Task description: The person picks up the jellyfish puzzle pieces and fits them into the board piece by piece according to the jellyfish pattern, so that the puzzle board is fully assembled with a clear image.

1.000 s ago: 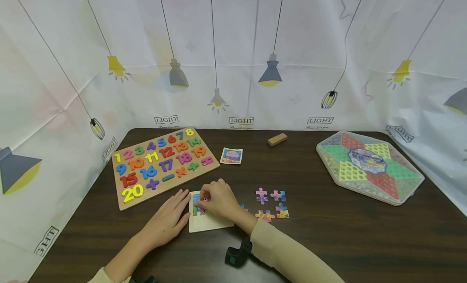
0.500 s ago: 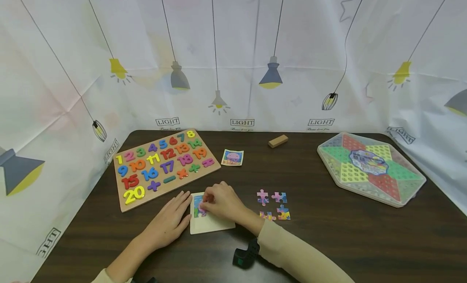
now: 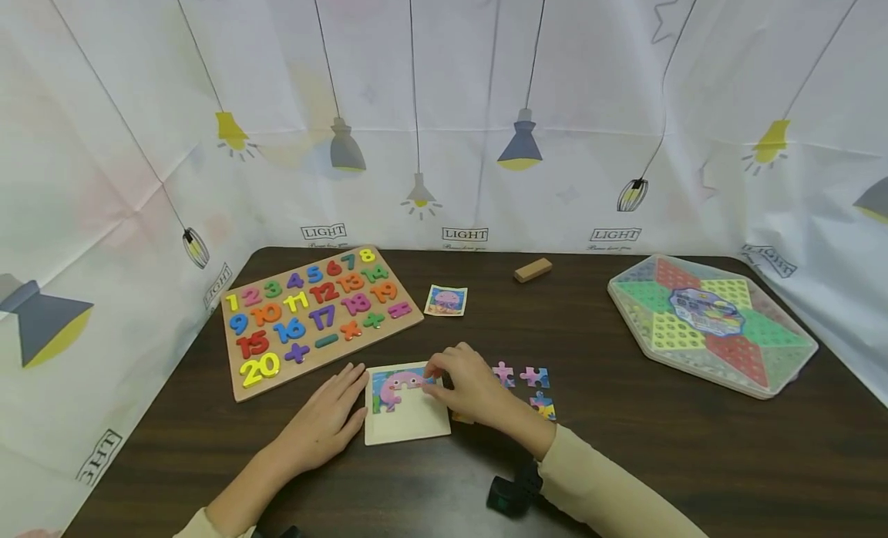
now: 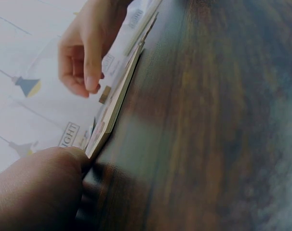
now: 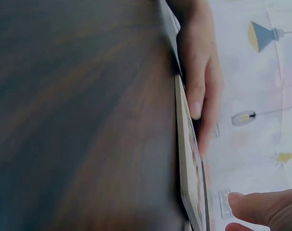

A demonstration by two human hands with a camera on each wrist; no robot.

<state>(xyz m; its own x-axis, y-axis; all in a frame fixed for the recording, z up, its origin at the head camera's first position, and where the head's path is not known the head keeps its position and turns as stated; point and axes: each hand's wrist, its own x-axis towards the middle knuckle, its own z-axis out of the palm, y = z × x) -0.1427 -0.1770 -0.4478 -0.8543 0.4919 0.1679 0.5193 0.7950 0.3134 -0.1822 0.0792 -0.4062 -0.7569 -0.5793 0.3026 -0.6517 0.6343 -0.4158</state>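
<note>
A pale square puzzle board (image 3: 416, 426) lies on the table, its upper part filled with joined jigsaw pieces (image 3: 397, 384) of a pink creature with eyes. My left hand (image 3: 322, 416) rests on the table with its fingers along the board's left edge; in the right wrist view its thumb lies at that edge. Over the board's upper right corner is my right hand (image 3: 474, 384), loosely bent and raised above the board in the left wrist view. Nothing shows between its thumb and fingers. Several loose jigsaw pieces (image 3: 535, 377) lie right of the board, partly hidden by the right hand.
A wooden number board (image 3: 305, 357) with coloured numerals stands at the left back. Behind the puzzle lie a small picture card (image 3: 446, 300) and a wooden block (image 3: 533, 270). A hexagonal game board (image 3: 714, 326) is at the right, and a printed cloth (image 3: 444, 83) hangs behind the table.
My right hand has moved right from the middle of the picture to the board's upper right corner, uncovering the pink creature's face. The left hand has stayed at the board's left edge.
</note>
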